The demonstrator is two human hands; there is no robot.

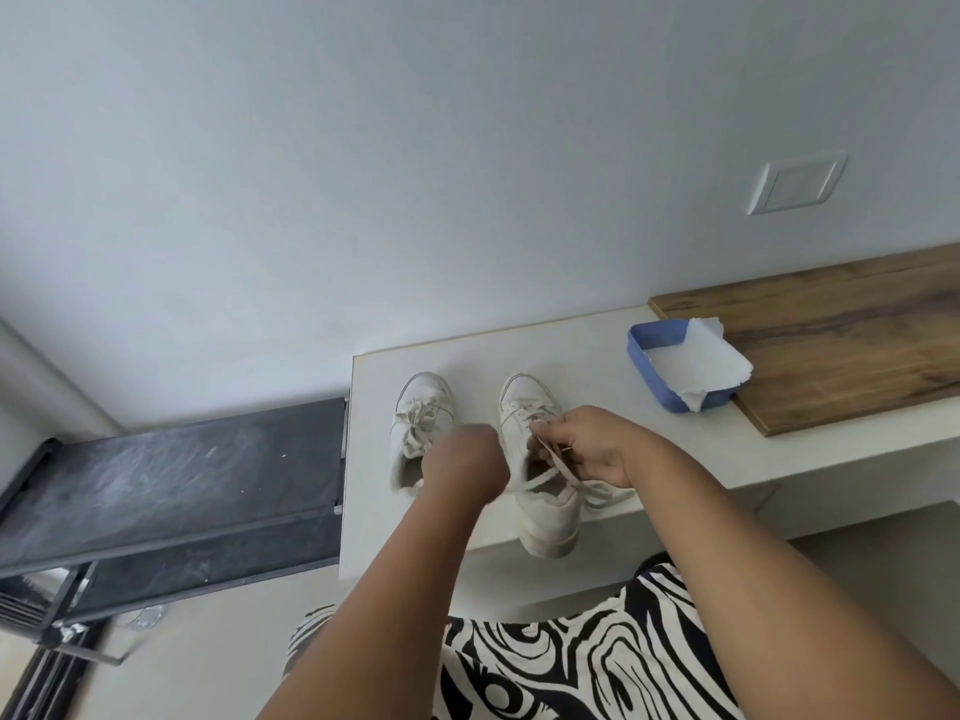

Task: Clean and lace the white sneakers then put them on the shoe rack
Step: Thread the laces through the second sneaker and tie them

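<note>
shoe rack [171, 491] seen at 9 o'clock of white tabletop [587, 345] | two white sneakers on tabletop: left sneaker [421, 423] laced, right sneaker [545, 491] heel over near edge | blue tray [647, 368] at 2 o'clock, paper [701, 361] held inside | right hand [587, 449] pinching lace [550, 467] over right sneaker | left hand [467, 465] blurred, grip cannot be told | no writing readable

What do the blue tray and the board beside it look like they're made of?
Blue tray: probably plastic, judging by its uniform colour and smooth, rounded moulded rim. Board: wood or a wood-look laminate, brown grain streaks, matte; the view cannot settle which.
</note>
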